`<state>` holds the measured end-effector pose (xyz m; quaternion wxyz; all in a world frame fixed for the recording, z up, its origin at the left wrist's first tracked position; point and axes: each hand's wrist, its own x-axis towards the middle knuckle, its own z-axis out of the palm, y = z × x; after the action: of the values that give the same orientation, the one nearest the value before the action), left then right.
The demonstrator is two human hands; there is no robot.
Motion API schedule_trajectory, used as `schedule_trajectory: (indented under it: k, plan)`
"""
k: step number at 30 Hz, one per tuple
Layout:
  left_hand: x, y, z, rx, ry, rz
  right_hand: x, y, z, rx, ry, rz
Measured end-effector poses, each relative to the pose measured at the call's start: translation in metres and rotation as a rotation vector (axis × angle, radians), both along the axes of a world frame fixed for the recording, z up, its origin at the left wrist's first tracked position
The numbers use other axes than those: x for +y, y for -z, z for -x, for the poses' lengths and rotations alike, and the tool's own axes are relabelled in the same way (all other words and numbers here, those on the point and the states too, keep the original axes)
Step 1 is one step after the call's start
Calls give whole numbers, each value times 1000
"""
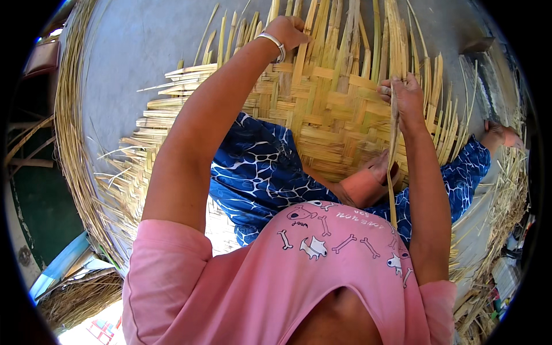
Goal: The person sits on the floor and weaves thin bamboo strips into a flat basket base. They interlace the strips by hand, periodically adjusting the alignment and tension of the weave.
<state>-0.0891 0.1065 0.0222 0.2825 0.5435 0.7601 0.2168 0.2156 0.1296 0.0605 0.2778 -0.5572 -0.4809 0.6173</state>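
Observation:
A yellow-green mat (339,109) woven from flat split strips lies under and ahead of my legs, its loose strip ends fanning out at the far and side edges. My left hand (289,33), with a silver bangle at the wrist, is at the far edge, its fingers closed on one of the upright strips (301,57). Farther right and nearer to me, my right hand (406,98) pinches a long, thin strip (393,155), which hangs down toward my chest. The fingertips of my left hand are partly hidden.
My foot in a peach slipper (361,188) rests on the mat. A bundle of long dry strips (72,115) curves along the left of the grey floor (135,43). Straw litter (480,287) lies at the right, below a grey block (489,83).

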Motion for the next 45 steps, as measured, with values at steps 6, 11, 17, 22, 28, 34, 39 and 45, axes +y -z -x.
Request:
schedule_trajectory:
  k: [6,11,17,22,28,34,39,45]
  plan:
    - [1,5,7,16,23,70,3,23,-8,7,-3,42]
    - [15,21,16,-458,-77,125,3,30,-9,11,17,26]
    - [44,42,36,-437,325,271,7,35,-9,34,-34,45]
    - [53,-17,-3,-665,-60,287,9,39,-15,32,7,38]
    - [69,10,3,-697,-5,371,6,38,-7,46,-9,47]
    - [70,-18,9,-858,152,316,5,39,-13,33,38,32]
    - [70,-22,21,-962,214,358,2,37,-10,71,24,49]
    - [81,-6,31,-935,218,421,4,42,-15,127,-2,47]
